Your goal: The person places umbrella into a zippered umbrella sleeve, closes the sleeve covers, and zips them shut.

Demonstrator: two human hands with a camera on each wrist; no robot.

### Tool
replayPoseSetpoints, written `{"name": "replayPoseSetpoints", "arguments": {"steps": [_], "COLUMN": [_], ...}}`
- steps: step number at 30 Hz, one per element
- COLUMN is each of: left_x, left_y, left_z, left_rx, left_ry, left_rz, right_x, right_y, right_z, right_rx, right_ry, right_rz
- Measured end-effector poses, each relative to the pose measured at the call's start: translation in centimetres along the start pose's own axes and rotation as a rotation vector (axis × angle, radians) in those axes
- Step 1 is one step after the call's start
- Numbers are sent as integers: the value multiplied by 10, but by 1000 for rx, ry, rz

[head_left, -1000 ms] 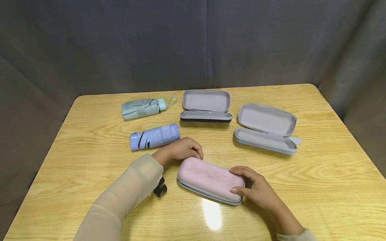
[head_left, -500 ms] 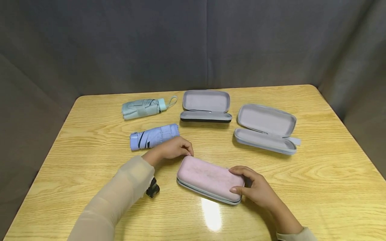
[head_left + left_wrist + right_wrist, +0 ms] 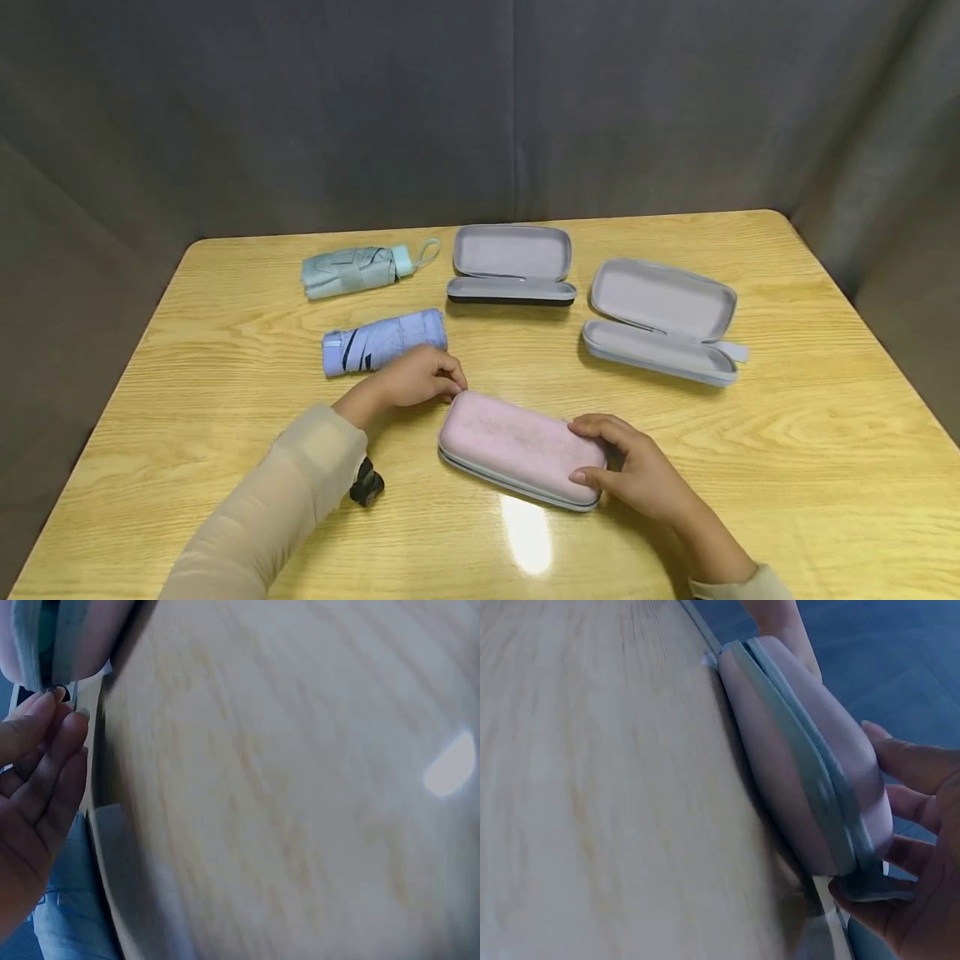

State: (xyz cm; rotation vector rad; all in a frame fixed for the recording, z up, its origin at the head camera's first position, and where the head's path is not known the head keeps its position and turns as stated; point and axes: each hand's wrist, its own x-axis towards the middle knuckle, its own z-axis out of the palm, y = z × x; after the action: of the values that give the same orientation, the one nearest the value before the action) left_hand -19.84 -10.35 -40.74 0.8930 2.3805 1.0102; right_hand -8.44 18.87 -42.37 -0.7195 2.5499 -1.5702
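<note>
A pink hard-shell zip case (image 3: 525, 450) with grey zipper tape lies slanted near the middle of the table in the head view. My left hand (image 3: 418, 377) is at its far left corner, fingertips pinching something small, which looks like the zipper pull. In the left wrist view, the left hand (image 3: 41, 769) pinches right at the zipper, where a dark gap shows between the tapes of the pink case (image 3: 90, 637). My right hand (image 3: 637, 471) grips the case's right end, thumb on the near side. The right wrist view shows a grey fabric tab (image 3: 874, 887) under the right fingers.
Behind stand two opened grey-lined cases, one black-bottomed (image 3: 512, 254) and one grey-blue (image 3: 663, 312) with a side tab. A blue folded umbrella (image 3: 386, 337) lies just beyond the left hand, and a mint folded umbrella (image 3: 352, 272) behind it. A dark curtain (image 3: 480, 108) hangs behind the table.
My left hand has slid leftward along the far edge of the pink case to its left corner. The right hand and the case have stayed nearly still.
</note>
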Motion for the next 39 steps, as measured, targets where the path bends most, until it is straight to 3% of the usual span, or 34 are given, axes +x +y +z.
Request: {"name": "replayPoseSetpoints", "arguments": {"steps": [5, 11, 19, 23, 39], "left_x": [1, 6, 6, 4, 1], "left_y": [3, 6, 5, 5, 1], "left_z": [1, 6, 12, 14, 17], "left_rx": [66, 74, 42, 66, 146], "left_ry": [42, 86, 113, 136, 214], "left_rz": [1, 15, -13, 15, 70], "right_x": [3, 8, 10, 9, 10], "right_y": [-8, -19, -32, -33, -31], "right_z": [3, 12, 23, 25, 26], "right_rx": [-108, -292, -543, -583, -569], "right_ry": [-48, -106, -141, -136, -27], "right_rz": [10, 52, 1, -3, -25]}}
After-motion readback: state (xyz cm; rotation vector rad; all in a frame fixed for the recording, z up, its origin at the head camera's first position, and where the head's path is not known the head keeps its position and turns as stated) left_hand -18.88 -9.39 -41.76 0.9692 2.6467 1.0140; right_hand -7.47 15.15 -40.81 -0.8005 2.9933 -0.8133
